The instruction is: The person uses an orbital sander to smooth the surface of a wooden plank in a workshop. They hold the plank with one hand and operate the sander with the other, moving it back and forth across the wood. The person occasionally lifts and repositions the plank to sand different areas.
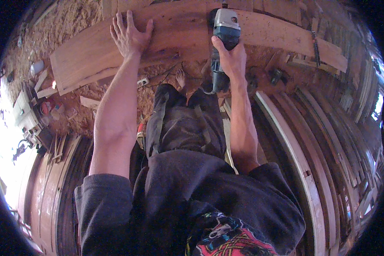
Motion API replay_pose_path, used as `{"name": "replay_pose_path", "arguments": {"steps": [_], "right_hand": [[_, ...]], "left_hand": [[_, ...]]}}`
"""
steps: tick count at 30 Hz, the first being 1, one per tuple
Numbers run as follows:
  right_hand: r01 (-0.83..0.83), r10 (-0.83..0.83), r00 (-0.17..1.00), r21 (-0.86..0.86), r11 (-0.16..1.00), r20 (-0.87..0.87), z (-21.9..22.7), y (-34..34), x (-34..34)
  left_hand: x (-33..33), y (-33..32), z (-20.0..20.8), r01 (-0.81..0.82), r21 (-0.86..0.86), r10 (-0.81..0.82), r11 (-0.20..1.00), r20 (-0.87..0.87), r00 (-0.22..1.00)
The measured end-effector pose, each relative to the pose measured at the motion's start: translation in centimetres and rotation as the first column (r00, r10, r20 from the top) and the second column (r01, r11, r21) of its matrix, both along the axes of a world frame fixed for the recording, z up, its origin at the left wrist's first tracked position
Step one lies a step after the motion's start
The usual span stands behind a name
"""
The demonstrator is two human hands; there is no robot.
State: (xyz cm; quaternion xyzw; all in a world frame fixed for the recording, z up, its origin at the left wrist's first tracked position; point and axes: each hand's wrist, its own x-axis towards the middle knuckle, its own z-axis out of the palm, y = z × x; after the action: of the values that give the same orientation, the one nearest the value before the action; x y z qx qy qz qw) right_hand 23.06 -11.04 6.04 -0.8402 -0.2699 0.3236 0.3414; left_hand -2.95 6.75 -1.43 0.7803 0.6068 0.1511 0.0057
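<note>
Plank (187, 34) lies flat under my left hand (130, 36), whose spread fingers press near its close edge. My right hand (231, 57) grips the power tool (224, 38); beyond its fingertips I see bare board.

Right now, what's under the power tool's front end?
The long wooden board lies under the power tool; the right hand grips the tool's body, and the left hand lies flat on the board. The tool's housing covers the contact spot.
</note>
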Motion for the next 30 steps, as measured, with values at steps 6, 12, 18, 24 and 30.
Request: {"name": "replay_pose_path", "arguments": {"steps": [6,12,18,24,30], "right_hand": [[0.004,-0.002,0.999,-0.078,0.997,0.035,0.2,-0.6,-0.2],[0.0,0.0,1.0,-0.06,0.998,-0.007,0.5,-1.6,-0.6],[0.021,-0.024,0.999,-0.109,0.994,-0.03,1.0,-1.3,-1.2],[0.019,-0.022,0.999,-0.08,0.997,-0.036,0.4,-2.3,-1.1],[0.032,-0.027,0.997,-0.069,0.997,0.075,0.3,-3.0,-1.5]], "left_hand": [[-0.2,0.1,-0.2,0.002,0.006,-0.002,1.0,-0.01,1.0],[-0.1,0.0,-0.1,0.0,0.008,0.001,1.0,-0.022,1.0],[0.0,-0.1,0.1,-0.005,0.006,0.005,1.0,-0.013,1.0],[-0.2,0.1,-0.3,0.005,0.038,-0.004,0.999,-0.028,1.0],[-0.2,0.1,-0.3,0.013,0.056,-0.012,0.998,-0.016,1.0]]}}
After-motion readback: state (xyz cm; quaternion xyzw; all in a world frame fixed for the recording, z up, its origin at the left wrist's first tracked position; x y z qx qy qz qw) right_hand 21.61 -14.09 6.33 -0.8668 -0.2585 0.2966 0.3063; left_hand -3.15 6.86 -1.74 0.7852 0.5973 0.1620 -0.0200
